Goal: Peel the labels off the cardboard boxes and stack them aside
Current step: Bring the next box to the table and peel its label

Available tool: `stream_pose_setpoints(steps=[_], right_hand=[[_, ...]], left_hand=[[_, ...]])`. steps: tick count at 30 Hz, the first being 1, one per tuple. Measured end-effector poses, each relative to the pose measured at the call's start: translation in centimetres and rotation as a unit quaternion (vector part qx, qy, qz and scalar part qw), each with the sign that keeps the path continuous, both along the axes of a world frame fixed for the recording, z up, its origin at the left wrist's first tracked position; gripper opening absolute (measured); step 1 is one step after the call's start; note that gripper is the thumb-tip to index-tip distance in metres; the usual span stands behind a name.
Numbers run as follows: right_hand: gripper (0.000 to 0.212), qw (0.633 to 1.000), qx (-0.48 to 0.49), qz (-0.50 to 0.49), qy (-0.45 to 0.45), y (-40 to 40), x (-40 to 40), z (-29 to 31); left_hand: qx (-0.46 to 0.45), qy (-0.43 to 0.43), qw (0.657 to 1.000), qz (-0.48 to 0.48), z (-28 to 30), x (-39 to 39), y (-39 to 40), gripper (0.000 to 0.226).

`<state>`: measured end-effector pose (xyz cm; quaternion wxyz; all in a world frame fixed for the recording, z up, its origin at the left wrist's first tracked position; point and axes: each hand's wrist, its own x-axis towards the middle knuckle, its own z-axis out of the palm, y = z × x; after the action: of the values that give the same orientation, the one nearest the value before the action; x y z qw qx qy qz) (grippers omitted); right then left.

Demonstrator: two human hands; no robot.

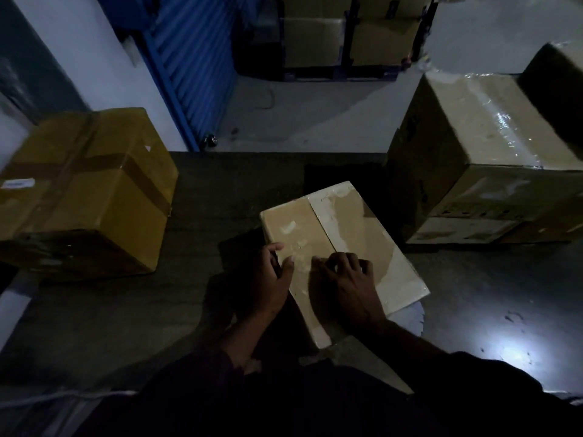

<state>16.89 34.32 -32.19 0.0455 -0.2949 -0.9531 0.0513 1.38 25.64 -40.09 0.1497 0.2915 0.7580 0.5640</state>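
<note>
Your dark sleeves fill the bottom of the view, and both hands sit on the small cardboard box (340,244) lying on the dark mat (126,310) straight ahead of you. Your left hand (271,279) grips the box's near-left edge, thumb on top and fingers curled over the side. Your right hand (347,285) has its fingertips (325,261) bunched and curled down onto the top face, picking at something; whether a label corner is actually pinched is too dim to tell. Pale torn patches (288,227) already mark the top. Keep the left hand bracing hard so the box cannot slide. Work a fingernail under one edge, then pull low and slow along the surface to avoid tearing. A taped yellow box (85,190) waits on your left, a larger wrapped carton (479,159) on your right.
</note>
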Motion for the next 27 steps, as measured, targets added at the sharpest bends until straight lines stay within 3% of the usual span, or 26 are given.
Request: stream_pose_setpoints(steps=[4, 8, 12, 16, 20, 23, 27], right_hand=[[0.046, 0.997, 0.000, 0.073, 0.013, -0.4, 0.8, 0.6], [0.045, 0.999, -0.021, -0.005, -0.026, 2.1, -0.9, 0.0], [0.049, 0.996, -0.002, 0.087, -0.017, -0.1, -1.1, -0.3], [0.044, 1.000, -0.019, -0.001, -0.001, 1.2, -0.6, 0.0], [0.039, 0.993, -0.017, 0.106, 0.044, -0.6, 0.3, -1.3], [0.032, 0.988, -0.063, 0.100, 0.100, 0.1, 1.1, -1.8], [0.038, 0.950, -0.219, -0.018, 0.221, 0.5, 0.8, -0.6]], left_hand=[[0.010, 0.010, 1.000, 0.010, -0.5, -0.2, 0.0, 0.031], [0.009, 0.016, 1.000, 0.014, -0.5, -0.1, 0.1, 0.031], [0.018, 0.011, 1.000, 0.007, -0.1, -0.1, 0.0, 0.029], [-0.001, 0.006, 1.000, 0.002, 0.0, 0.0, 0.0, 0.030], [0.000, 0.023, 1.000, 0.001, 0.1, -0.1, -0.2, 0.031], [-0.009, 0.030, 1.000, 0.003, 0.2, -0.2, -0.1, 0.033], [-0.006, 0.013, 1.000, -0.003, 0.5, 0.0, 0.1, 0.031]])
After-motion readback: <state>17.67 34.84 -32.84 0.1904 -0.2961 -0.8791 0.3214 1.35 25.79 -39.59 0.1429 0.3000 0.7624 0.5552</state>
